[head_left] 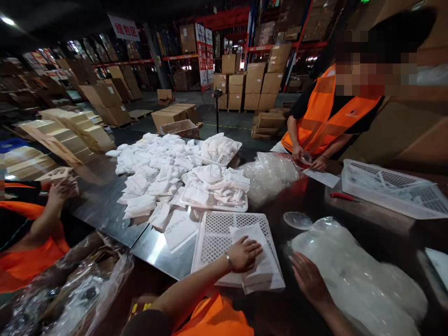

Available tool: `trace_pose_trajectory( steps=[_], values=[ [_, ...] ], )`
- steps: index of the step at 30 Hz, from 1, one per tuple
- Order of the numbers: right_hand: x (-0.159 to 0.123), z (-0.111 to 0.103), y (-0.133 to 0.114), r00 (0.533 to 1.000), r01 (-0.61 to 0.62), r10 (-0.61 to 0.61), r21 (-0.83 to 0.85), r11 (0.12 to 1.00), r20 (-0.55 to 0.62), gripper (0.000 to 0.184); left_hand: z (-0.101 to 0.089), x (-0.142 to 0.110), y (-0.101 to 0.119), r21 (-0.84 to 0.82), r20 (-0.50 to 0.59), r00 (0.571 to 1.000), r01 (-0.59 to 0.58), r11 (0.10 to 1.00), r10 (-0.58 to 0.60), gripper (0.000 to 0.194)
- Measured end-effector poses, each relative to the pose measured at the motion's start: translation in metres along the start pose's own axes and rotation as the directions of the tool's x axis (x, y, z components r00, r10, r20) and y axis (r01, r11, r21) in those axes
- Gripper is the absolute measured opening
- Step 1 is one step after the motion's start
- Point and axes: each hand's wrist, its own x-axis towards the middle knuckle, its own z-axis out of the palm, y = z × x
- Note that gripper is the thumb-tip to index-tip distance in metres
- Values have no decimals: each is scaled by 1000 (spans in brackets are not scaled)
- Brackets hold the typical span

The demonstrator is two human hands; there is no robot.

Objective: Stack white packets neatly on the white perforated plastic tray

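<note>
The left hand [244, 254] lies flat, fingers spread and palm down, on a stack of white soft flat pouches [261, 266] that sits in the near right corner of a white perforated plastic tray [217, 238]; it presses the top pouch and grips nothing. The pouches look like thin, matte, rectangular sachets, slightly puffed, with the lowest ones hanging over the tray's front rim. The right hand [308, 277] rests open just beside that tray, fingers loosely extended, its fingertips near a heap of clear crinkled plastic bags [353, 275]; whether it touches the film cannot be told. Farther back a second white tray [213, 193] holds loose pouches, and a large pile of the same white pouches [154, 172] spreads over the shiny metal tabletop [105, 210]. One pouch lying flat by the trays bears grey lettering too blurred to read. A white hanging sign with red characters [123, 28] shows above the shelves, not legible at this size, as does a red and white banner [205, 53]. A person in an orange vest [322, 112] stands across the table with hands at a small item; another person's arm [45, 214] enters at the left edge, mostly cut off.
</note>
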Motion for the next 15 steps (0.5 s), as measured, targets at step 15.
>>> trace_pose_trajectory(
  steps=[15],
  values=[
    [68,39,-15,820,136,-436,613,778,371,29,46,-62,17,-72,-240,952,178,981,-190,35]
  ],
)
